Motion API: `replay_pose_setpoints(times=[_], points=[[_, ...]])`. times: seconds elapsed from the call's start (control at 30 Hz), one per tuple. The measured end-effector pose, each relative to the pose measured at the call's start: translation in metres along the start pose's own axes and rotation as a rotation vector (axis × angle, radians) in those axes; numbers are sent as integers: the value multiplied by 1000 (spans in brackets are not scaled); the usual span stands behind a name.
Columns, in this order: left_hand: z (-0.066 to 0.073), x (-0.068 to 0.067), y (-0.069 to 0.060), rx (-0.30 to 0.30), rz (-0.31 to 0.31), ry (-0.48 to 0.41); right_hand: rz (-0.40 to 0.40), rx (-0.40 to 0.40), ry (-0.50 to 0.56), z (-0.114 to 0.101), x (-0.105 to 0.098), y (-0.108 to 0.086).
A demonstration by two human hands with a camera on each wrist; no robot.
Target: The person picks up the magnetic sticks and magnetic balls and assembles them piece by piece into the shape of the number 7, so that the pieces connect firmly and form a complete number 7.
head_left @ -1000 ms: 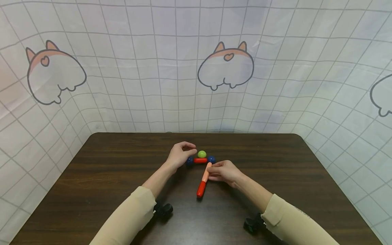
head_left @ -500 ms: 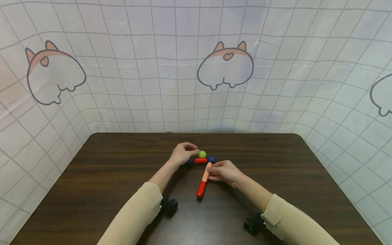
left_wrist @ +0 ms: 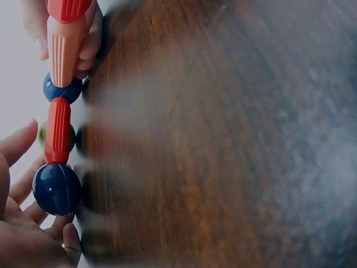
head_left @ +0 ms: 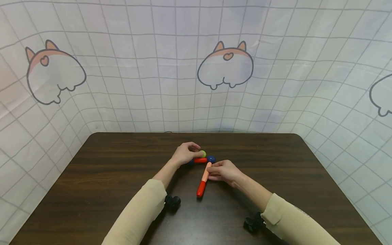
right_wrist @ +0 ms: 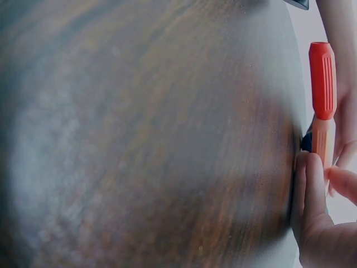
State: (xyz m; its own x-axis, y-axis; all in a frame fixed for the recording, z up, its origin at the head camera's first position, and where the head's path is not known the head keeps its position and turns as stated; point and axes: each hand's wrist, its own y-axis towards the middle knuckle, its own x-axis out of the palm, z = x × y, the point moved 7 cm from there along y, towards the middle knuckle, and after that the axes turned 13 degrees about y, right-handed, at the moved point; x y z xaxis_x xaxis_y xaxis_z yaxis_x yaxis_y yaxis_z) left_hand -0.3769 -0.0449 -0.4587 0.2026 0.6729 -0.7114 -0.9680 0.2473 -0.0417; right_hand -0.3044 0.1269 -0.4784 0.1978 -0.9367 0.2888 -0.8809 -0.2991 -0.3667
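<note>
My right hand [head_left: 227, 173] pinches a ridged peach rod [head_left: 206, 173] between thumb and fingers. A ridged red rod [head_left: 200, 189] joins its near end; at its far end sits a dark blue ball [head_left: 211, 159]. From that ball a second red rod [head_left: 200, 160] runs left to another blue ball [left_wrist: 57, 188], mostly covered by my left hand in the head view. My left hand [head_left: 184, 153] is at a green ball [head_left: 203, 153] behind the second red rod. Its thumb and fingers are spread around the green ball; contact is hard to tell.
The dark wooden table [head_left: 116, 190] extends around both hands. A white gridded curtain [head_left: 147, 102] with cartoon prints hangs behind and at the sides. Black wrist cameras [head_left: 173, 202] hang from both sleeves, low over the table.
My left hand has moved right, toward the green ball, and now covers part of it and most of the left blue ball. My right hand and the peach rod have stayed put.
</note>
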Motion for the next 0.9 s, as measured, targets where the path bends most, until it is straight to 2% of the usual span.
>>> replay_pose_setpoints(times=[0.3,0.57,0.9], points=[[5,2,1,14,-7,27,-9,0,5,-1,0,-1],[7,3,1,15,2,87,-14,-7,5,-2,0,-1],[4,3,1,-11,5,56,0,-1,5,-1,0,-1]])
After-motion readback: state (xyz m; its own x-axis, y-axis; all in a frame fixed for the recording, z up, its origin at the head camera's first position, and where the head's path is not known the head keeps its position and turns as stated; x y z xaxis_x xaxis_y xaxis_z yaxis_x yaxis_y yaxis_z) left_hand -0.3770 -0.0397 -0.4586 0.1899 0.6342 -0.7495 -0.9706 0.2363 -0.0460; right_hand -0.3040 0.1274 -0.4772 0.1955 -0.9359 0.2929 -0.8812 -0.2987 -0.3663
